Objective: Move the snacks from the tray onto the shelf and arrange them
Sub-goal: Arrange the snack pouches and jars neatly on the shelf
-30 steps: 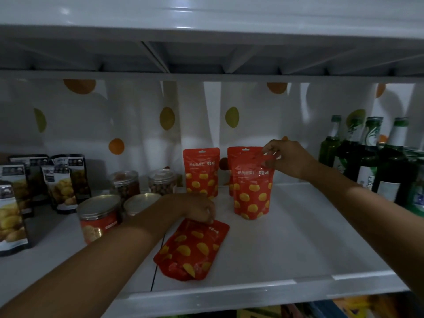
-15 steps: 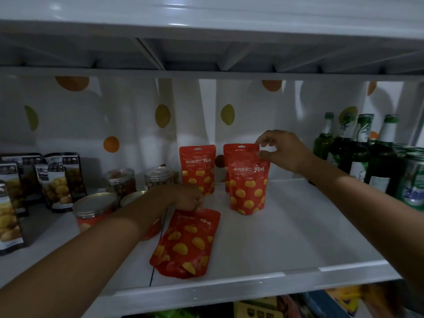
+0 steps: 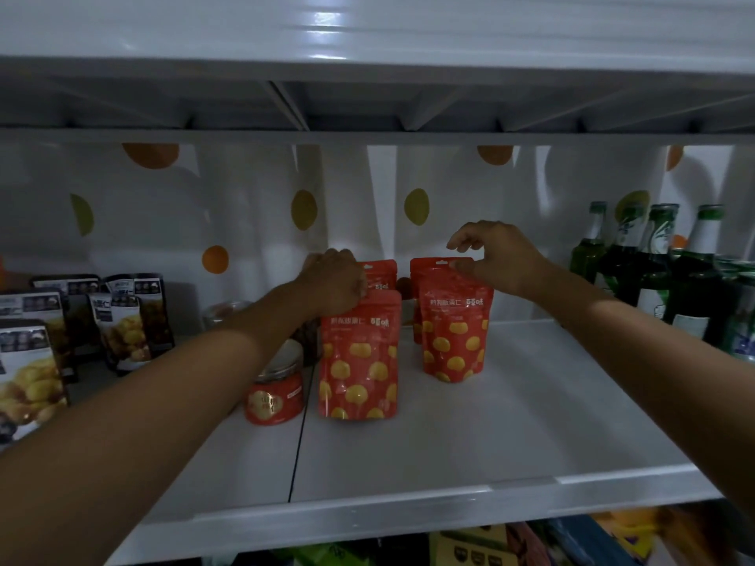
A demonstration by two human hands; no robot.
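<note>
Lifted from lying flat a moment ago, the red glossy foil pouch printed with yellow nuts (image 3: 359, 357) now stands upright on the smooth white shelf (image 3: 510, 426) in the head view. Our left hand (image 3: 333, 281) grips its top edge. Our right hand (image 3: 496, 255) curls over a matching red pouch (image 3: 453, 324) just beside it, thumb at the top — whether it pinches, we cannot tell. We judge this the arranging step: next, square these soft, crinkly pouches and release gently, since they look easily toppled.

Bare shelf floor (image 3: 531, 422) front and right, easy reach; green bottles (image 3: 657, 275) wall the far right, red jar (image 3: 274, 402) and red pouches (image 3: 359, 361) crowd centre.
</note>
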